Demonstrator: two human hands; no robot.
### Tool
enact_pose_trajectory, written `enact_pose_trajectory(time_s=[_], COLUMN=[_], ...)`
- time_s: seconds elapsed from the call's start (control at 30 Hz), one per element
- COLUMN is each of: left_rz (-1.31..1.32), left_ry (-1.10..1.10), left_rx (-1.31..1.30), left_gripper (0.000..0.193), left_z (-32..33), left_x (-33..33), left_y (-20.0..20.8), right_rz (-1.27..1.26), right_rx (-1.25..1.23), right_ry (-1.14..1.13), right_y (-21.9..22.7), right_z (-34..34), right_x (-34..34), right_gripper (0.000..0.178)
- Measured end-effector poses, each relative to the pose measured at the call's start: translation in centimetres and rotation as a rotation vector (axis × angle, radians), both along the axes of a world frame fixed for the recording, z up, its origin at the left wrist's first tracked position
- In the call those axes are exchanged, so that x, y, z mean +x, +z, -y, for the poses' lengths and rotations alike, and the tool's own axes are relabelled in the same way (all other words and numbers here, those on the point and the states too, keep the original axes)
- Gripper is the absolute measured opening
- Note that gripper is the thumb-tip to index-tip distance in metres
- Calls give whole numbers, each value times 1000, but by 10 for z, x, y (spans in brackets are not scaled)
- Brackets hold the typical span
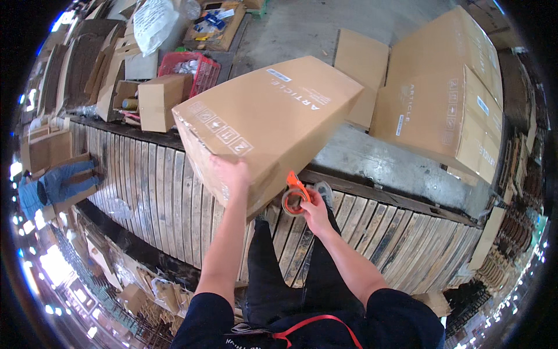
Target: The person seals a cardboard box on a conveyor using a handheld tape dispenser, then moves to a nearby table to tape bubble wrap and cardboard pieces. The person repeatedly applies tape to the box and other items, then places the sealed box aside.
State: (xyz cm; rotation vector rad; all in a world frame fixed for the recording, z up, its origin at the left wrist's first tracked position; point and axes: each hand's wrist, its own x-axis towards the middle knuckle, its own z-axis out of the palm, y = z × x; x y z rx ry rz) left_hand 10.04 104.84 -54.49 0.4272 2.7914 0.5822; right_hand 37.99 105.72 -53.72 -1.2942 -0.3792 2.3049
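Observation:
A large brown cardboard box [273, 110] with white printing stands tilted in front of me, over the far edge of the slatted wooden walkway. My left hand [231, 173] lies against its near left end, fingers partly stretched along the box face. In my right hand [315, 210] is an orange tape dispenser [292, 181] with a roll of tape, held just off the box's near lower side. My right fingers are wrapped round the dispenser. The box hides its far side and its underside.
Large cartons [436, 99] stand at the right, beside a flat cardboard sheet [360, 75]. At the far left are a small open box [160, 104], a red crate [203, 70] and a white plastic bag [154, 26]. Another person [58, 180] in blue bends over the slatted walkway [145, 186].

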Motion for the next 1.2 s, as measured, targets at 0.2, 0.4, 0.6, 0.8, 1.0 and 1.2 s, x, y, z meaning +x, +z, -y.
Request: enact_pose_trajectory(time_s=[0.2, 0.4, 0.6, 0.8, 1.0, 1.2], left_rz=[119, 342, 120, -215, -276, -306], left_ry=[11, -467, -1220, -1679, -1804, -1763], left_rx=[190, 249, 60, -64, -97, -202], left_gripper=[115, 116, 84, 68, 77, 89], left_z=[-37, -75, -94, -143, -209, -295], left_x=[86, 191, 261, 313, 363, 365], left_y=[12, 59, 48, 28, 35, 61], right_rz=[148, 279, 292, 268, 250, 181], right_rx=[-75, -136, -50, -1, 58, 154], right_ry=[-32, -203, -270, -290, -386, -672], right_y=[-7, 7, 34, 46, 54, 71], right_z=[67, 113, 99, 61, 23, -70], right_x=[65, 101, 104, 178, 283, 325], right_gripper=[45, 43, 43, 46, 46, 46])
